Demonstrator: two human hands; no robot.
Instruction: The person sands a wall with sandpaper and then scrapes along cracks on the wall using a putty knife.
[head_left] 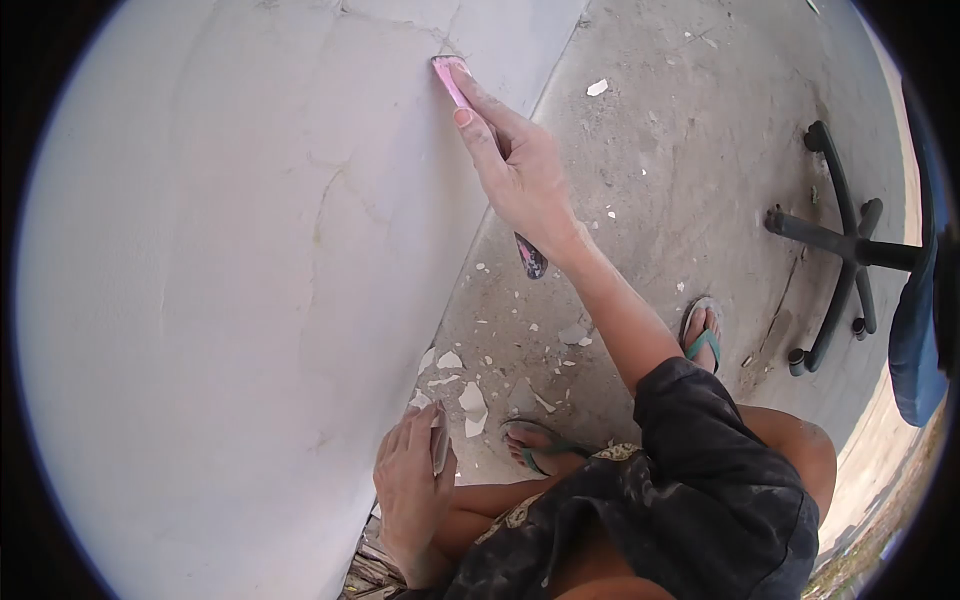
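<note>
My right hand [525,175] is closed around a putty knife [452,85]. Its pink front end rests on the pale wall [230,300], beside a cracked patch near the top. The dark, paint-worn handle end sticks out below my palm. Thumb and forefinger lie along the pink part. Lower down, close to the bottom edge of the wall, my left hand [412,480] grips a thin, flat, greyish piece [439,445] between thumb and fingers. What kind of piece it is cannot be made out. Pale dust covers both hands.
White flakes [473,405] litter the concrete floor [640,180] by my feet in green-strapped flip-flops [708,345]. An office chair's black wheeled base [850,245] and blue seat [918,320] are at right. Thin debris [372,560] lies at the lower left. Fine cracks [325,200] run down the wall.
</note>
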